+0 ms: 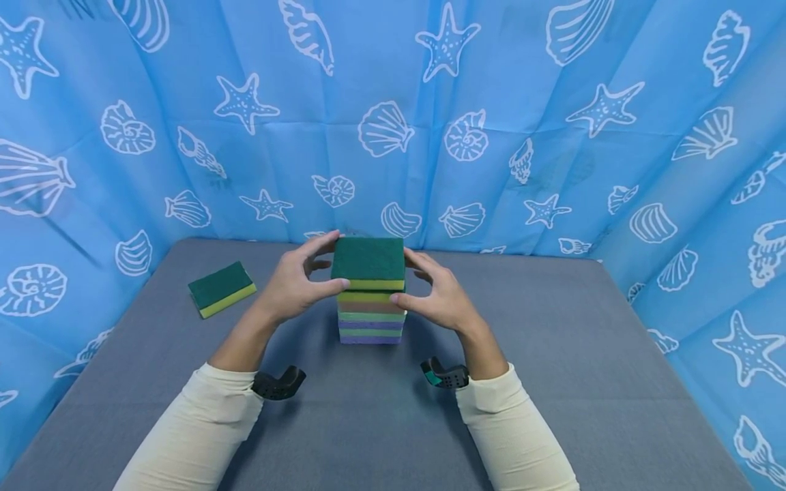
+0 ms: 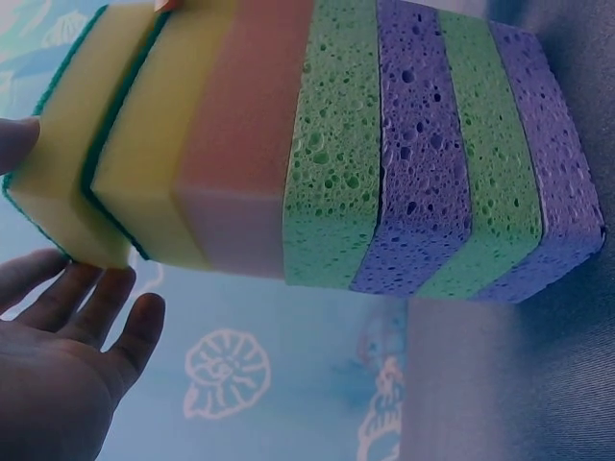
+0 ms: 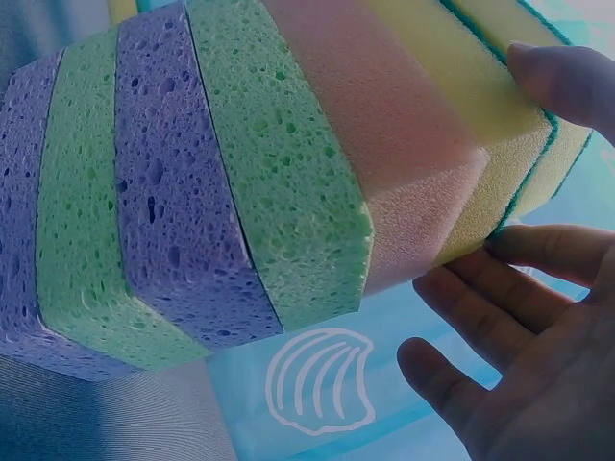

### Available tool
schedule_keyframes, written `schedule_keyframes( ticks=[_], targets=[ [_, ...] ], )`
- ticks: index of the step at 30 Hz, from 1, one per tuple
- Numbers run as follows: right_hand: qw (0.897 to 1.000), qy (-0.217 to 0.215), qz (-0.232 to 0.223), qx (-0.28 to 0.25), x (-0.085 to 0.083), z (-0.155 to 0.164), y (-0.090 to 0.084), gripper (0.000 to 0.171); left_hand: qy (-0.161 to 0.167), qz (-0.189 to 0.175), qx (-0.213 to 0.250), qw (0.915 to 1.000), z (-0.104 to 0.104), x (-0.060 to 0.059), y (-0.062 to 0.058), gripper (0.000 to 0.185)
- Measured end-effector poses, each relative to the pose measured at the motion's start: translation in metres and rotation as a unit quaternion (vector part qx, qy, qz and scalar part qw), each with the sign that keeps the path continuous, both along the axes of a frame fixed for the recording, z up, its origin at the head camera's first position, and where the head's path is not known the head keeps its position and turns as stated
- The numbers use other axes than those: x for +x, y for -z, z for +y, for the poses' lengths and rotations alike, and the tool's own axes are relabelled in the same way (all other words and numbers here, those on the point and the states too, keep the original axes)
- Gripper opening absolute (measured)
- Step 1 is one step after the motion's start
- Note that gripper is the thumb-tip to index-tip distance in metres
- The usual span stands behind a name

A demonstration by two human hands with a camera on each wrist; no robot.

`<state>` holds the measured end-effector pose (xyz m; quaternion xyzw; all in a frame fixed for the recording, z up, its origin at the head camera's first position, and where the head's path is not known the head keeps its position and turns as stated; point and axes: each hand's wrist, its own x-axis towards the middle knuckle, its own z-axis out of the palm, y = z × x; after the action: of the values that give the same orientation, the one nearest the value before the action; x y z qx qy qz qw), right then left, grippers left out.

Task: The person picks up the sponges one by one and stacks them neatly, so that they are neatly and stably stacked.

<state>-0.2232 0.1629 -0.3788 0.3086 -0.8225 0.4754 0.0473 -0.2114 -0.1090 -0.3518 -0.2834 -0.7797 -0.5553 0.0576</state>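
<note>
A tall stack of sponges stands on the table. At its top lies a yellow sponge with a green scouring layer [image 1: 368, 262], set slightly left of the one beneath. My left hand [image 1: 299, 281] holds this top sponge, thumb on its front face and fingers along its left side. My right hand [image 1: 439, 290] grips the second yellow-and-green sponge [image 3: 480, 192] at the right, thumb on its front and fingertips along its side. Below come a pinkish-brown sponge [image 2: 245, 144], then light green [image 2: 336, 144] and purple [image 2: 423, 144] porous sponges in alternation.
Another green-and-yellow sponge [image 1: 222, 289] lies alone on the grey table [image 1: 552, 327], left of my left hand. A blue curtain [image 1: 393, 123] with white shells and starfish hangs behind the table and along both sides.
</note>
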Motion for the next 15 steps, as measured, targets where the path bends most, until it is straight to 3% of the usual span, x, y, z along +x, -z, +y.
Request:
schedule_keyframes(
  ticks=[5,12,15],
  targets=[
    [1.0,0.002,-0.011,0.001,0.003,-0.002,-0.004,0.078,0.001,-0.004,0.002,1.0,0.001,-0.001,0.001,0.075],
    [1.0,-0.004,-0.023,-0.004,0.024,-0.009,-0.032,0.073,0.001,-0.006,0.001,1.0,0.002,0.0,0.001,0.075],
    [1.0,-0.006,-0.021,-0.007,0.026,-0.009,-0.034,0.072,-0.001,-0.009,0.001,1.0,0.003,0.0,0.001,0.075]
  ],
)
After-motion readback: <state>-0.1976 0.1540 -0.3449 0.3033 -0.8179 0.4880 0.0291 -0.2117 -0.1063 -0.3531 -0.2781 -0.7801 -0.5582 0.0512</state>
